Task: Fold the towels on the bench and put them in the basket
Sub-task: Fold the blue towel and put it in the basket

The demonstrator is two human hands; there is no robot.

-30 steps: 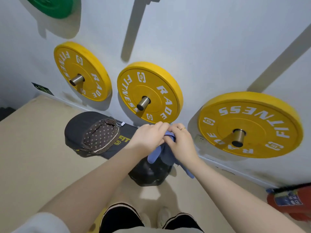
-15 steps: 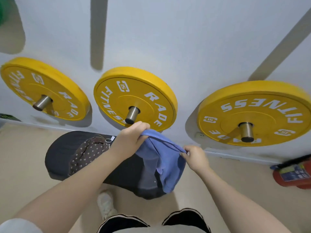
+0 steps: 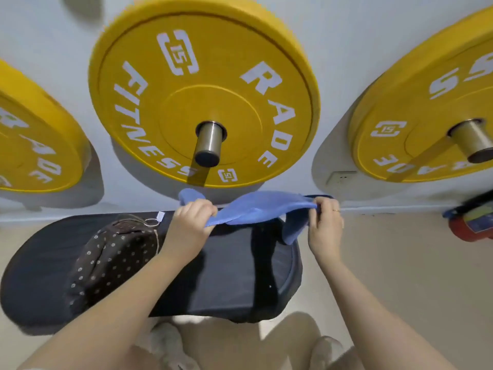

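A blue towel [image 3: 256, 206] is stretched out flat in the air above the far edge of the black bench [image 3: 229, 279]. My left hand [image 3: 190, 222] grips its left end and my right hand [image 3: 324, 224] pinches its right end, where a flap hangs down. A brown dotted cloth [image 3: 112, 260] with a small white tag lies bunched on the left part of the bench. No basket is in view.
Yellow weight plates [image 3: 202, 94] hang on steel pegs on the white wall just behind the bench; one peg [image 3: 209, 142] sticks out above the towel. A red fire extinguisher [image 3: 472, 222] lies on the beige floor at right. My shoes [image 3: 170, 345] are below the bench.
My hands have moved apart and pulled the blue towel from a bunched, hanging shape into a wide stretched one. The camera has moved closer to the bench and wall.
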